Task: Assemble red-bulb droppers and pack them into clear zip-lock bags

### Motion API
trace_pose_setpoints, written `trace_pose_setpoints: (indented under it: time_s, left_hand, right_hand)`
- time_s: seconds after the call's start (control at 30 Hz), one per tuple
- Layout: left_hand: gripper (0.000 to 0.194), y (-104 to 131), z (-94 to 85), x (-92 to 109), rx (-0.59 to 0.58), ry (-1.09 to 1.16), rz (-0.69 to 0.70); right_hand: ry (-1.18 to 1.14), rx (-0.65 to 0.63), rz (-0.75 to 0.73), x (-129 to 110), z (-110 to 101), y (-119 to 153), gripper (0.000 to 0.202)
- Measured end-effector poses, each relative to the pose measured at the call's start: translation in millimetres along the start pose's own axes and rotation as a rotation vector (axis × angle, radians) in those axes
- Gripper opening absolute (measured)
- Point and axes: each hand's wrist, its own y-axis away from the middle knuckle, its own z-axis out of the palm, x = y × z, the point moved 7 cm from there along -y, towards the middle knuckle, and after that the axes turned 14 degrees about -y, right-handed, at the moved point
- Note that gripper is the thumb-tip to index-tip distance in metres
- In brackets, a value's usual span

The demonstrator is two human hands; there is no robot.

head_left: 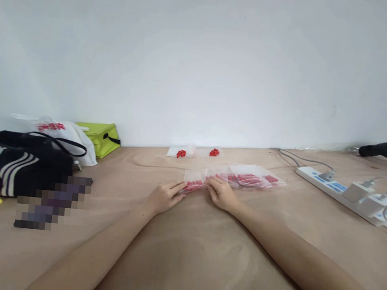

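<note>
A clear plastic bag of small red pieces (194, 185) lies on the tabletop between my hands. My left hand (165, 198) pinches its left edge between thumb and fingers. At its right edge, my right hand (222, 194) has thumb and curled fingers closed on the plastic. More clear bags with red pieces (251, 180) overlap in a row to the right, partly behind my right hand. Farther back, near the wall, lie two flat bags, the left one with a few red pieces (181, 153) and the right one with a similar cluster (214, 152).
On the right sits a white power strip (337, 194) with plugs and cables. A black bag with white stripes (34, 166), a white plastic bag (89, 146) and a lime-green bag (103, 137) stand at left. A blurred-out dark object (54, 203) lies nearer.
</note>
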Motion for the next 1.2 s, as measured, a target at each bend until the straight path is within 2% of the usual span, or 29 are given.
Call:
trace_pose_setpoints:
  time_s: [0.17, 0.23, 0.37, 0.47, 0.6, 0.8, 1.1, 1.2]
  left_hand:
    - [0.031, 2, 6.3, 0, -0.002, -0.059, 0.072]
    - [0.032, 2, 7.1, 0, -0.003, -0.072, 0.093]
    - [0.032, 3, 7.7, 0, -0.042, -0.051, 0.162]
    - [0.03, 4, 7.7, -5, -0.075, -0.036, 0.16]
    - [0.033, 5, 5.7, -11, -0.063, -0.068, 0.148]
    - [0.034, 5, 3.6, -9, -0.068, -0.134, 0.211]
    - [0.032, 2, 5.0, -7, -0.082, -0.073, 0.192]
    - [0.032, 3, 2.7, -6, -0.026, -0.119, 0.208]
  right_hand:
    - [-0.07, -0.034, 0.002, -1, 6, -3, 0.017]
    - [0.029, -0.051, -0.057, -5, 8, -5, 0.018]
    - [0.371, -0.108, -0.198, -13, 15, -8, 0.025]
    - [0.498, -0.124, -0.258, -15, 20, -9, 0.029]
    - [0.516, -0.1, -0.27, -14, 19, -10, 0.029]
    - [0.516, -0.075, -0.287, -13, 14, -8, 0.029]
    - [0.536, -0.051, -0.329, -17, 16, -10, 0.028]
    - [0.53, -0.072, -0.349, -18, 17, -10, 0.027]
